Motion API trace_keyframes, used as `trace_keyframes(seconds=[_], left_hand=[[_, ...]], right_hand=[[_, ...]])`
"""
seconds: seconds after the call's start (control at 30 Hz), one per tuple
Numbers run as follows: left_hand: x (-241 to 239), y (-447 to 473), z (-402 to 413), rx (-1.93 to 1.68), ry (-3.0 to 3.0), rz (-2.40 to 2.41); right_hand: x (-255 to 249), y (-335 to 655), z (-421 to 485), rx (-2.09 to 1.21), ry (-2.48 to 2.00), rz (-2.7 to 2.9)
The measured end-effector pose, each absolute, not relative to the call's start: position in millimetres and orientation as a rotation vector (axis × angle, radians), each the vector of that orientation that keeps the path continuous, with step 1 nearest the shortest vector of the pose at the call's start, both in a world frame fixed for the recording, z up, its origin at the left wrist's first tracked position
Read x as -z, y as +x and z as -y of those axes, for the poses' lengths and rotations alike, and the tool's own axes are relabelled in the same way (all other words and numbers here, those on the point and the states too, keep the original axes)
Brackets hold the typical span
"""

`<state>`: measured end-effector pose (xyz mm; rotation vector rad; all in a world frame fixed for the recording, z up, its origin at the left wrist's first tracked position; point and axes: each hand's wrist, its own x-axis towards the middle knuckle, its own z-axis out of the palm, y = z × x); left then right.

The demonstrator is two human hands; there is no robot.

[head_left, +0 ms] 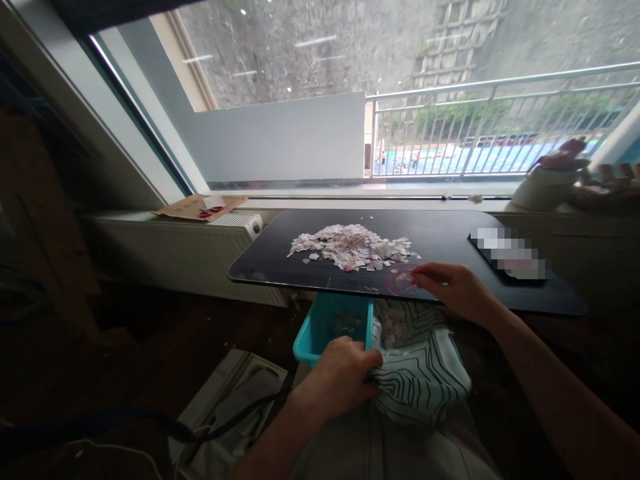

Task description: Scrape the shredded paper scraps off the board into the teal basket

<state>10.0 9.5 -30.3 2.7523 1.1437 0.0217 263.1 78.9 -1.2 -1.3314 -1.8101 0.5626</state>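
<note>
A heap of small paper scraps (353,247), whitish with pink touches, lies on the dark tabletop (440,230). At the table's near edge my right hand (450,283) is closed in a pinch at the rim of a clear, pink-edged rounded piece (399,280); a few scraps show on or through it. My left hand (345,370) is closed on the edge of a striped cloth bag (420,380), against the rim of a teal plastic bin (311,333). Inside the bag are more scraps, and the bin has bits at its bottom. My left fingertips are partly hidden.
A dark flat object (510,267) with a blurred top lies at the table's right. Red-handled scissors (211,212) rest on brown paper (183,207) over the radiator (200,250). A whitish box-like object (235,407) stands on the floor, a dark strap crossing it.
</note>
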Motion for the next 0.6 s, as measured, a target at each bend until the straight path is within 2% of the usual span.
trace_keyframes(seconds=[0.17,0.6], left_hand=[[27.9,11.7,-10.4,-0.029,2.733,-1.143],[29.3,9.8,-11.0,-0.053,2.692,-1.143]], right_hand=[[12.4,278.6,-96.5,-0.398,-1.441,1.637],[15.7,282.7,-75.9,-0.469,-1.479,1.679]])
